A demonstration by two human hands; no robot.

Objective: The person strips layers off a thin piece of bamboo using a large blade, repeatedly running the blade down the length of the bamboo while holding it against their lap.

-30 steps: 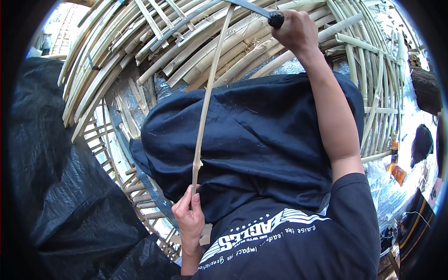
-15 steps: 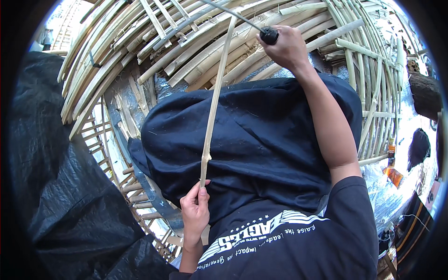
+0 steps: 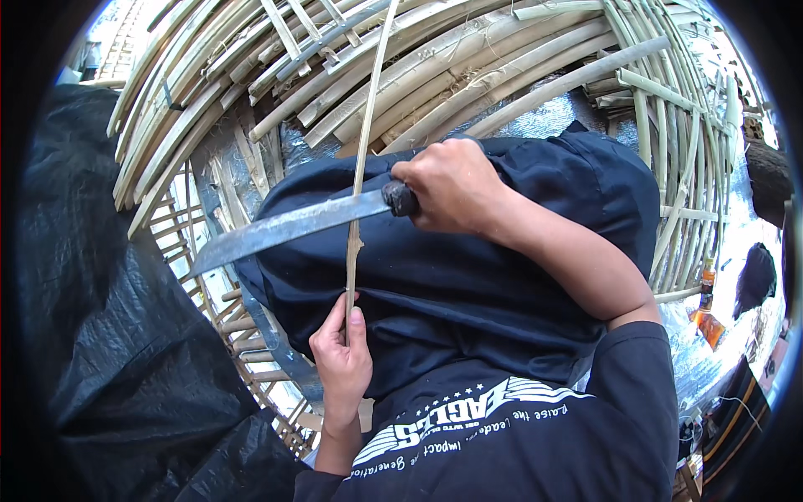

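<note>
A long, thin bamboo strip runs up from my lap and past the pile of bamboo ahead. My left hand pinches its near end between thumb and fingers. A knot shows on the strip a little above that hand. In my right hand is the dark handle of a machete, my fingers wrapped round it. The wide grey blade points left and lies across the strip just above the knot. Whether the edge touches the strip I cannot tell.
Split bamboo slats lie stacked beyond my knees. A bamboo lattice stands at the right, near a bottle of amber liquid. Black plastic sheeting covers the left side. Dark cloth drapes my lap.
My right hand has come down and nearer, swinging the machete from beyond the strip to across it. The left hand has risen slightly with the strip, which has shifted left.
</note>
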